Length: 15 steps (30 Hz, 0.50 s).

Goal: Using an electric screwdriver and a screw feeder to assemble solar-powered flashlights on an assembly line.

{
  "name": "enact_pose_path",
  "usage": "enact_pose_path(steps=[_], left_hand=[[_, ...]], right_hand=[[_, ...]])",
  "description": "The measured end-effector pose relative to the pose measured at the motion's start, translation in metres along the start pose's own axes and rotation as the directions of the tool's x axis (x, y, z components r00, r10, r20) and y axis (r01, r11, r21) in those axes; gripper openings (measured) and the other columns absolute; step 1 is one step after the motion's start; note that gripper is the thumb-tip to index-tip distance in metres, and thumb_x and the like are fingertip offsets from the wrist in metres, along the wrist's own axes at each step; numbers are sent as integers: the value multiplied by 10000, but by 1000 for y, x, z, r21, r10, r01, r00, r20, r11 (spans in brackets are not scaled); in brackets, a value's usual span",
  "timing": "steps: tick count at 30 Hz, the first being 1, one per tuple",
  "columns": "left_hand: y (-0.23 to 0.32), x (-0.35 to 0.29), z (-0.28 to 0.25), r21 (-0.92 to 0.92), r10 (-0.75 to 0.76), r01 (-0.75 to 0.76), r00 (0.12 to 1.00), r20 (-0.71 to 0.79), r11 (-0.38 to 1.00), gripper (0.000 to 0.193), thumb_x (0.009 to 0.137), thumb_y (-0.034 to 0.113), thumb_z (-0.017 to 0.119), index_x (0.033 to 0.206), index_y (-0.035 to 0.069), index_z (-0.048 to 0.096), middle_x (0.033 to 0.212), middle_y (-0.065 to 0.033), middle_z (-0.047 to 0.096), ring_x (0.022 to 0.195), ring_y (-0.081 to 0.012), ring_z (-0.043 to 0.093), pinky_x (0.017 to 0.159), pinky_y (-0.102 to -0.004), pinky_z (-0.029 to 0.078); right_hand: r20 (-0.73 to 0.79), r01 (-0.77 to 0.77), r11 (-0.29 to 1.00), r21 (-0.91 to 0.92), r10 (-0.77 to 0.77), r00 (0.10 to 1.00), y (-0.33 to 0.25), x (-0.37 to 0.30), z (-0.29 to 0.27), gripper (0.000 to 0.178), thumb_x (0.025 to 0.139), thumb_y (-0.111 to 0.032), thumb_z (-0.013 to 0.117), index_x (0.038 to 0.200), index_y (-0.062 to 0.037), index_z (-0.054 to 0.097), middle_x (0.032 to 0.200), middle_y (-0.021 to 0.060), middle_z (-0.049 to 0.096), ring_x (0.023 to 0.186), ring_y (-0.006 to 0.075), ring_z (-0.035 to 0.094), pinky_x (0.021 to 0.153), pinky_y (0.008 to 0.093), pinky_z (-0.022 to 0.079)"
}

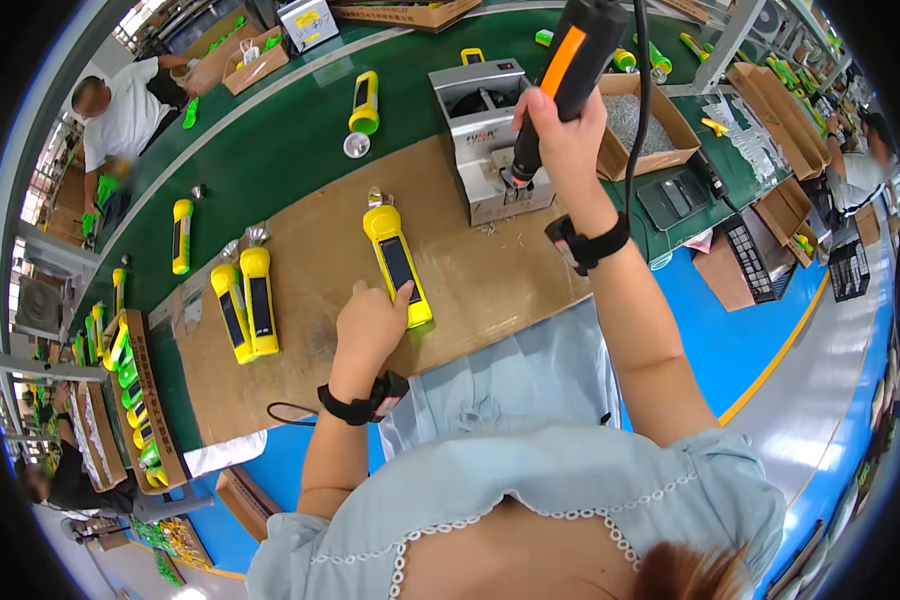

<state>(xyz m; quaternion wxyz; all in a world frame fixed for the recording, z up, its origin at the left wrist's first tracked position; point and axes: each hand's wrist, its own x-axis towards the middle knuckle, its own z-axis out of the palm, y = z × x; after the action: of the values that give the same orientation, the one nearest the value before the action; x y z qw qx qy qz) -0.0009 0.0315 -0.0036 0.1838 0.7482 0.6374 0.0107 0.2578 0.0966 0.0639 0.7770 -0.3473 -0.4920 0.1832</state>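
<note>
My right hand (568,140) is wrapped round a black electric screwdriver (577,62) with an orange stripe. The driver's tip points down at the front of a grey metal screw feeder (492,150); whether it touches a screw is too small to tell. My left hand (370,322) is closed at the lower left side of a yellow flashlight (395,255) with a dark panel, its thumb on the panel. That flashlight lies on the cardboard sheet (320,210), a silvery reflector (378,198) at its far end. Left of it, two similar flashlights (257,300) lie side by side.
A cardboard box (660,160) of small metal parts stands right of the feeder. The driver's black cable (642,110) hangs beside my right wrist. More flashlights (365,103) lie on the green belt (290,130). A filled carton (160,400) stands left. Other people work around.
</note>
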Motion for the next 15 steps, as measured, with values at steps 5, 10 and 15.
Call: enact_pose_path(steps=[5, 10, 15], left_hand=[[-27, -19, -4, 41, 31, -31, 999, 13, 999, 374, 884, 328, 495, 922, -20, 626, 953, -253, 566, 820, -397, 598, 679, -467, 485], [-23, -19, -11, 217, 545, -500, 763, -348, 838, 273, 809, 90, 521, 1076, 90, 577, 1150, -207, 519, 1083, -320, 526, 866, -437, 437], [-16, 3, 1, 369, 812, -725, 539, -223, 582, 249, 769, 59, 549, 1006, 125, 589, 1213, -106, 505, 1223, -267, 419, 1030, -440, 308]], right_hand=[[148, -157, 987, 16, 153, 977, -19, 4, -2, 210, 834, -171, 663, 845, -21, 516, 604, 49, 576, 477, 105, 539, 467, 235, 431], [243, -127, 991, 49, 111, 964, -27, -42, -10, 437, 866, -400, 575, 1005, 1, 473, 672, 119, 579, 558, 172, 569, 521, 273, 466], [246, -185, 977, 108, 154, 957, -51, -76, -1, 596, 803, -483, 621, 1080, 19, 460, 675, 133, 575, 568, 186, 575, 531, 282, 481]])
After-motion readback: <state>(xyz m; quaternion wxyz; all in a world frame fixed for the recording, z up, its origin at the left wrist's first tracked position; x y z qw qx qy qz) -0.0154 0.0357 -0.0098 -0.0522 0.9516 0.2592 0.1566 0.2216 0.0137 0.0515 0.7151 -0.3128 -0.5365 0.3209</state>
